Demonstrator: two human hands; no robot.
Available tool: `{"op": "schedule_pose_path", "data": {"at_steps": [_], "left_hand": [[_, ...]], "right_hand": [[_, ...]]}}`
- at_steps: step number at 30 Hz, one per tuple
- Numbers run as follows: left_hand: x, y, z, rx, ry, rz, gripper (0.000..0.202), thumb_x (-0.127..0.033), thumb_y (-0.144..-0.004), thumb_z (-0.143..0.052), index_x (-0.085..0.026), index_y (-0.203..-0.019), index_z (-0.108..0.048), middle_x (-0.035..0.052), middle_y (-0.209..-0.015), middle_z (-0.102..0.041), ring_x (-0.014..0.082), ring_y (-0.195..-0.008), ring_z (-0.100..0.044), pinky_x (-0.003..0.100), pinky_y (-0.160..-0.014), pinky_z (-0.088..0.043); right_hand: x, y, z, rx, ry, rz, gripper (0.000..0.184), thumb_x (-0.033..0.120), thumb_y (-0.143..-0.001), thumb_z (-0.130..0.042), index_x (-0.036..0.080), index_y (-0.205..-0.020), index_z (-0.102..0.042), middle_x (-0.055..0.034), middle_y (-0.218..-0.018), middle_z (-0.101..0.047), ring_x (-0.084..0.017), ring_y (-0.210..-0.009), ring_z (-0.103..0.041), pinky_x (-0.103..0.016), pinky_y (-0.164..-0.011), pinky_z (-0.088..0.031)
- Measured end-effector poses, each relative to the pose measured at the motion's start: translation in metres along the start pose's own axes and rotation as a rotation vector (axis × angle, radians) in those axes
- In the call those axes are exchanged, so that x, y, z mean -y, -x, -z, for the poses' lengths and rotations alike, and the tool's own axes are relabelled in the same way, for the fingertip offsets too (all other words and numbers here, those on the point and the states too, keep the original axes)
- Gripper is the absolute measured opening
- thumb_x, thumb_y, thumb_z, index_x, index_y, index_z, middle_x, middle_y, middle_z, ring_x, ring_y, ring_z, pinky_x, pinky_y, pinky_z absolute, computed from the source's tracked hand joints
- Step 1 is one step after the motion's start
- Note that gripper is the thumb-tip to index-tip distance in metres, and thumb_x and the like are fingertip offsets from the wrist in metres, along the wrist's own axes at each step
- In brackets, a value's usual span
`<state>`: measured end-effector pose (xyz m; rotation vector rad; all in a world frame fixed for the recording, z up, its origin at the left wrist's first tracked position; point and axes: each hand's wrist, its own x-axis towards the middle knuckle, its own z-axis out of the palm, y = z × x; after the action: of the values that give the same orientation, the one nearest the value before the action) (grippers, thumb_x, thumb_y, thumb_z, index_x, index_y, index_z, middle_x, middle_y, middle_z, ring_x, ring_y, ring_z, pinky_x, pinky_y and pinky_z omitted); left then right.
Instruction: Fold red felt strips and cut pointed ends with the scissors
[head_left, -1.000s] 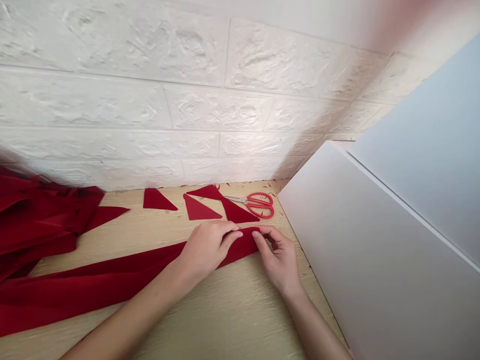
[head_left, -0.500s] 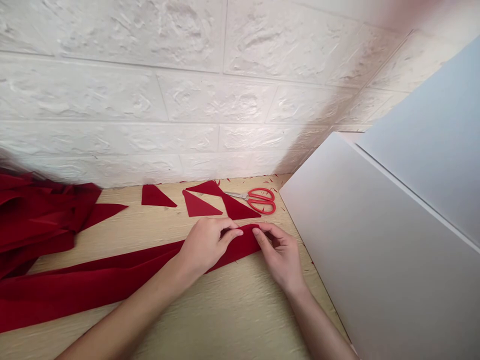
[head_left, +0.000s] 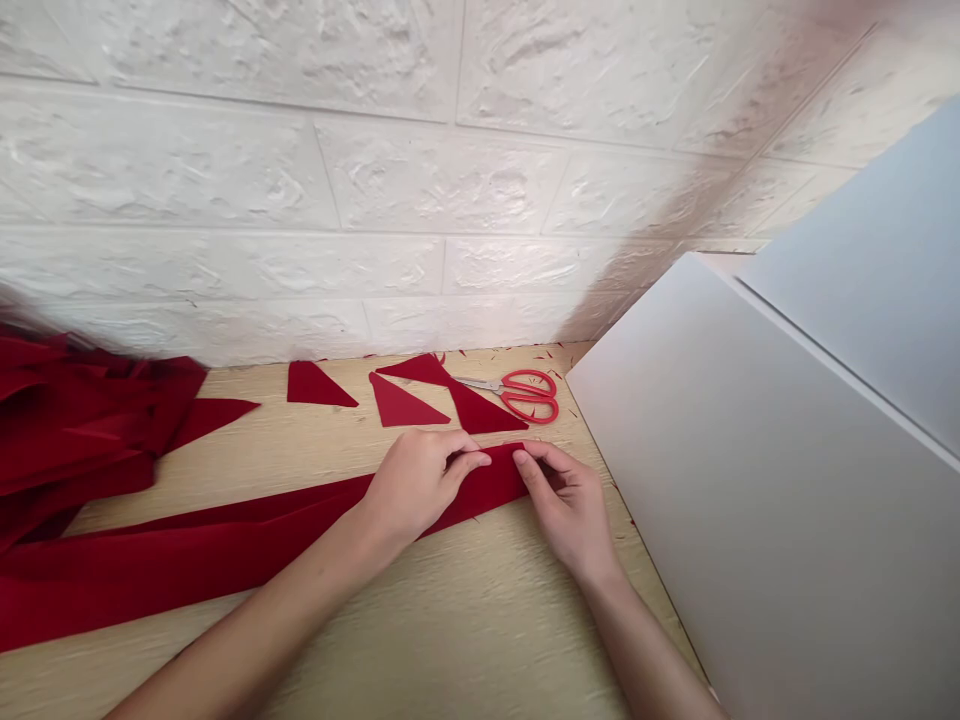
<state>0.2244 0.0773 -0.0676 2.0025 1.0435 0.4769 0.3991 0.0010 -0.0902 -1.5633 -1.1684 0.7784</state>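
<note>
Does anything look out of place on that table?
Small red scraps lie scattered on the table by the wall and around the scissors, untidy beside the larger cloth pieces. Nothing else stands out.

Forearms point(head_left: 277, 610) angled inward, left hand point(head_left: 421, 482) pinching, right hand point(head_left: 576, 508) pinching, its lower fingers point(head_left: 568, 481) apparently curled

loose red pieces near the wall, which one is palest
The palest piece lies straight beyond the left hand; the other large loose pieces are a darker red.
</note>
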Motion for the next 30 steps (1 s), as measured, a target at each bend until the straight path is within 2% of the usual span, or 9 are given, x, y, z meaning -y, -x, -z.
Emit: {"op": "schedule_pose_path", "data": {"at_steps": [4, 8, 10, 13, 16, 20, 22, 25, 30], "left_hand": [[-0.001, 0.001, 0.001, 0.013, -0.004, 0.003, 0.024, -0.036, -0.096, -0.058, -0.021, -0.083, -0.072, -0.0001, -0.082, -0.074, 0.0153, -0.072, -0.063, 0.028, -0.069, -0.043], [0.005, 0.001, -0.003, -0.013, -0.06, -0.025, 0.035, -0.041, -0.1, -0.048, -0.019, -0.078, -0.064, 0.0011, -0.076, -0.067, 0.016, -0.071, -0.058, 0.03, -0.066, -0.042], [0.011, 0.001, -0.008, -0.062, -0.104, -0.056, 0.033, -0.035, -0.102, -0.043, -0.019, -0.079, -0.06, 0.0021, -0.079, -0.066, 0.0171, -0.077, -0.057, 0.031, -0.071, -0.045], [0.021, 0.002, -0.018, -0.121, -0.224, -0.172, 0.024, -0.029, -0.102, -0.043, -0.019, -0.091, -0.062, 0.0047, -0.093, -0.068, 0.0201, -0.09, -0.058, 0.034, -0.082, -0.049], [0.025, 0.005, -0.024, -0.131, -0.405, -0.289, 0.028, -0.04, -0.101, -0.047, -0.017, -0.1, -0.064, 0.0077, -0.1, -0.068, 0.0238, -0.093, -0.058, 0.039, -0.084, -0.05], [0.027, 0.007, -0.024, -0.136, -0.502, -0.355, 0.048, -0.061, -0.091, -0.057, -0.015, -0.102, -0.063, 0.0097, -0.1, -0.067, 0.026, -0.092, -0.061, 0.041, -0.081, -0.052], [0.026, 0.007, -0.023, -0.109, -0.531, -0.36, 0.051, -0.064, -0.086, -0.061, -0.015, -0.1, -0.064, 0.0088, -0.098, -0.067, 0.0262, -0.092, -0.062, 0.041, -0.082, -0.052], [0.02, 0.006, -0.022, 0.0, -0.564, -0.323, 0.043, -0.059, -0.088, -0.062, -0.016, -0.097, -0.064, 0.0071, -0.095, -0.068, 0.0258, -0.094, -0.062, 0.04, -0.082, -0.052], [0.003, 0.005, -0.021, 0.165, -0.53, -0.117, 0.036, -0.049, -0.093, -0.061, -0.015, -0.103, -0.065, 0.0082, -0.103, -0.07, 0.028, -0.106, -0.06, 0.042, -0.09, -0.051]], "right_hand": [[0.0, 0.001, 0.002, 0.023, 0.045, 0.03, 0.024, 0.041, -0.092, -0.065, 0.02, -0.094, -0.075, -0.0061, -0.09, -0.077, -0.02, -0.079, -0.072, -0.031, -0.072, -0.058], [-0.002, 0.007, 0.01, 0.064, 0.214, 0.178, 0.019, 0.033, -0.097, -0.059, 0.022, -0.094, -0.074, -0.0055, -0.093, -0.077, -0.019, -0.083, -0.071, -0.031, -0.076, -0.057], [-0.004, 0.01, 0.012, 0.058, 0.303, 0.222, 0.018, 0.03, -0.098, -0.057, 0.023, -0.096, -0.074, -0.0048, -0.094, -0.077, -0.019, -0.085, -0.071, -0.032, -0.079, -0.057], [-0.008, 0.013, 0.013, 0.025, 0.377, 0.222, 0.016, 0.028, -0.098, -0.058, 0.023, -0.094, -0.073, -0.0033, -0.092, -0.078, -0.019, -0.081, -0.071, -0.032, -0.077, -0.058], [-0.01, 0.013, 0.013, 0.021, 0.419, 0.265, 0.014, 0.024, -0.097, -0.059, 0.023, -0.094, -0.072, -0.0022, -0.09, -0.078, -0.017, -0.077, -0.072, -0.029, -0.072, -0.059], [-0.008, 0.014, 0.019, 0.052, 0.471, 0.463, 0.015, 0.015, -0.096, -0.058, 0.022, -0.102, -0.07, -0.002, -0.095, -0.079, -0.015, -0.081, -0.074, -0.026, -0.075, -0.059], [-0.005, 0.017, 0.023, 0.07, 0.512, 0.549, 0.017, 0.012, -0.096, -0.059, 0.022, -0.105, -0.068, -0.0016, -0.094, -0.079, -0.014, -0.079, -0.074, -0.024, -0.075, -0.058], [-0.002, 0.023, 0.027, 0.118, 0.575, 0.621, 0.021, 0.008, -0.095, -0.058, 0.022, -0.108, -0.066, -0.0007, -0.09, -0.077, -0.014, -0.075, -0.073, -0.025, -0.072, -0.057], [-0.004, 0.028, 0.027, 0.13, 0.573, 0.596, 0.02, 0.007, -0.096, -0.057, 0.022, -0.106, -0.064, -0.0003, -0.088, -0.076, -0.014, -0.075, -0.072, -0.025, -0.069, -0.056]]}}
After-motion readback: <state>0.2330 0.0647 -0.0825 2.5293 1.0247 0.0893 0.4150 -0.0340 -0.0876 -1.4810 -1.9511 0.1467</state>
